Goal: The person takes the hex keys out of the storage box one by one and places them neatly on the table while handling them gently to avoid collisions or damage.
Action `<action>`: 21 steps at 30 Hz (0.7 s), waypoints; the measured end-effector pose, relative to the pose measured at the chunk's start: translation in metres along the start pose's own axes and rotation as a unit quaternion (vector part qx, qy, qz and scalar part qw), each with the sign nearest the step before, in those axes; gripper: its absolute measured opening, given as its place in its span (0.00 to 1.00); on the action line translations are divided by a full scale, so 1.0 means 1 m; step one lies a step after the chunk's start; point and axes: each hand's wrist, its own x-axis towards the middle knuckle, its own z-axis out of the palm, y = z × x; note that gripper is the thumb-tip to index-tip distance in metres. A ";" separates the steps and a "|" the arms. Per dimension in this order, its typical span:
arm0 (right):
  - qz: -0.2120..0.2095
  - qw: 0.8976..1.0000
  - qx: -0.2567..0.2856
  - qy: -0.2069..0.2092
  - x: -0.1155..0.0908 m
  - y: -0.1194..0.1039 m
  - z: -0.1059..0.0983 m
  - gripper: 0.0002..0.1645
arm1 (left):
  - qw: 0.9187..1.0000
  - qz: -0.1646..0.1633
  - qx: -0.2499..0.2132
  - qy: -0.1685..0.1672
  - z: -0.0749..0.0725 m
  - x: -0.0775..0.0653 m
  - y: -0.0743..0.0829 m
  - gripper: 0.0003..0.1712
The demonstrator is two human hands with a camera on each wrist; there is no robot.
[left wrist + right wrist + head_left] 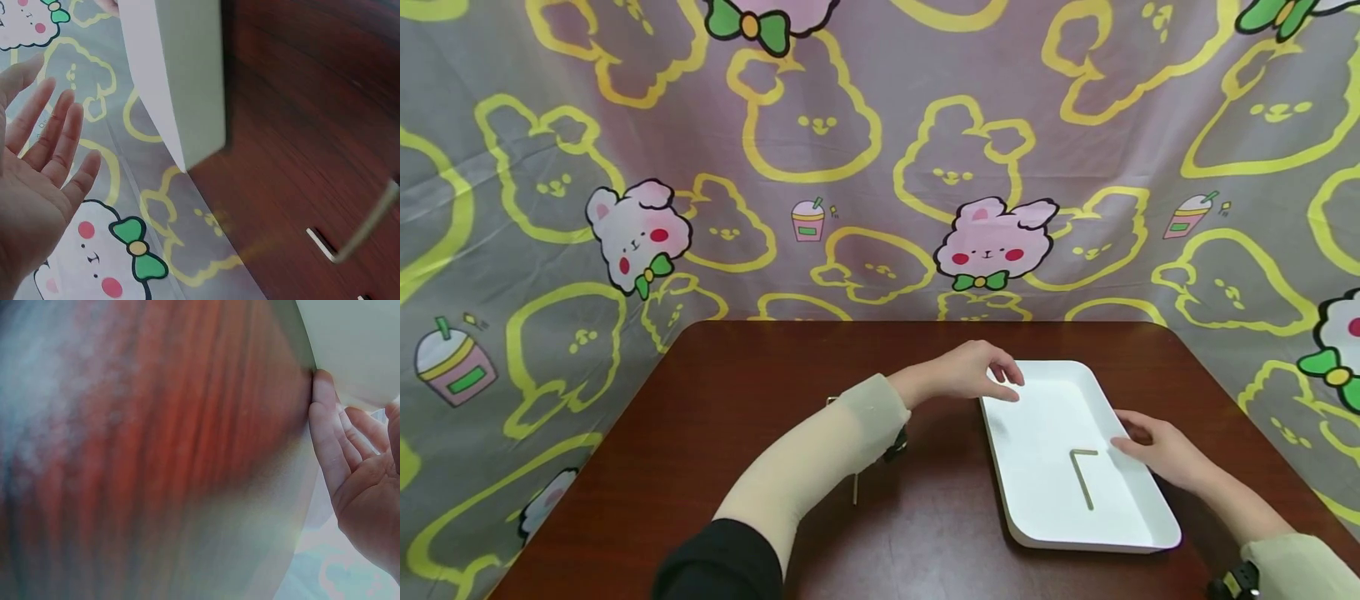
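A shallow white tray [1037, 425] lies on the table's right side, with an L-shaped hex key [1082, 483] in its near half. My left hand [973, 371] hovers over the tray's far left edge, fingers relaxed and apart, nothing between them. At the tray's right side, my right hand [1172, 454] holds the rim, thumb over the edge and fingers along the outer wall. The right wrist view shows those fingers [331, 444] against the tray's side. More hex keys [324, 245] lie on the table; in the head view my left forearm hides most of them.
The dark brown wooden table [737, 367] has rounded far corners. A grey and pink curtain [865, 200] with cartoon animals hangs right behind it and along both sides. My left sleeve [820, 450] crosses the middle of the table.
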 end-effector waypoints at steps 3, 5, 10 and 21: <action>-0.001 1.000 -0.004 0.001 0.000 -0.001 0.000 0.36 | 1.000 0.000 -0.008 0.006 0.002 0.010 0.008 0.12; -0.001 1.000 -0.007 0.004 0.001 -0.001 0.000 0.36 | 1.000 -0.003 -0.013 0.014 0.004 0.017 0.012 0.11; 0.002 1.000 -0.005 -0.001 0.000 0.000 0.000 0.36 | 0.999 -0.015 -0.040 0.023 0.015 0.035 0.022 0.12; 0.001 1.000 -0.008 -0.002 0.003 0.000 -0.002 0.36 | 0.988 -0.060 -0.134 0.038 0.054 0.063 0.021 0.19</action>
